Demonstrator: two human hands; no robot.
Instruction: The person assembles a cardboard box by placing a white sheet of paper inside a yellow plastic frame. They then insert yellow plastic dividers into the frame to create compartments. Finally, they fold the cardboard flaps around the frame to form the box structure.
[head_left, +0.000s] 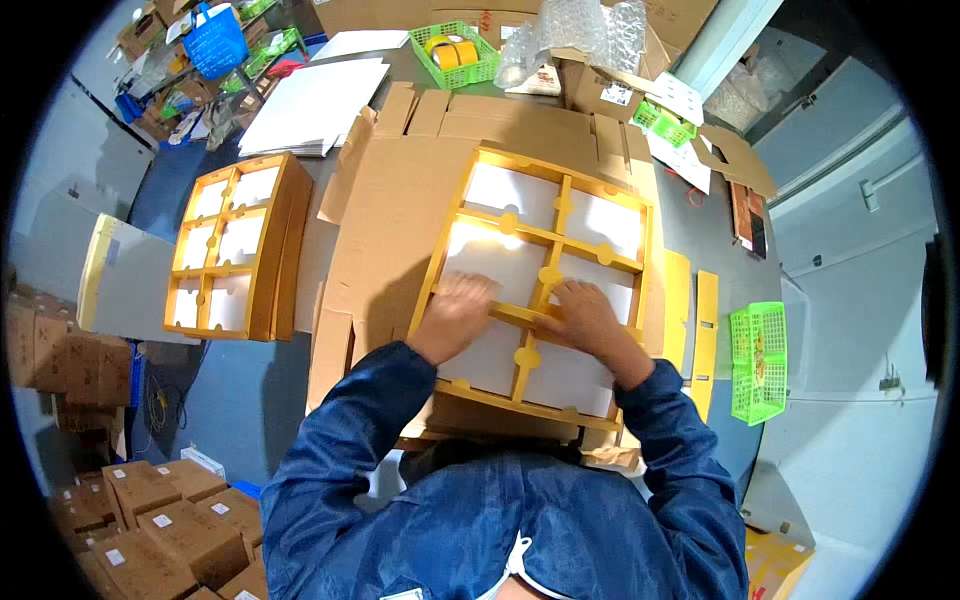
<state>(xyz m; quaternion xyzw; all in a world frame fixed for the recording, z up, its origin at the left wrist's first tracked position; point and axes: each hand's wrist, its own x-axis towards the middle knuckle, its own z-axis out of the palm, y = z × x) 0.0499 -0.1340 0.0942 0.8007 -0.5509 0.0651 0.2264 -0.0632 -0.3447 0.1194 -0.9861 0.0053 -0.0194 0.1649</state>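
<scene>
In front of me a shallow yellow divided tray [472, 200] with white panels in its six compartments lies slightly turned on flattened cardboard [385, 220]. My left hand [458, 312] is closed at the left end of the tray's nearer yellow cross divider [514, 314], its fingers curled over the strip. Farther right, my right hand [588, 318] grips that same divider near the middle crossing, thumb on the near side. The fingertips of both hands are partly hidden. To the right of the tray lie loose slotted yellow strips [706, 335].
On the left stand stacked yellow divided trays [285, 230]. Behind them lies a pile of white sheets [310, 105]. A green basket [480, 68] at the back holds tape rolls [455, 54]; another green basket [758, 375] sits at right. Cardboard boxes [185, 535] fill the lower left.
</scene>
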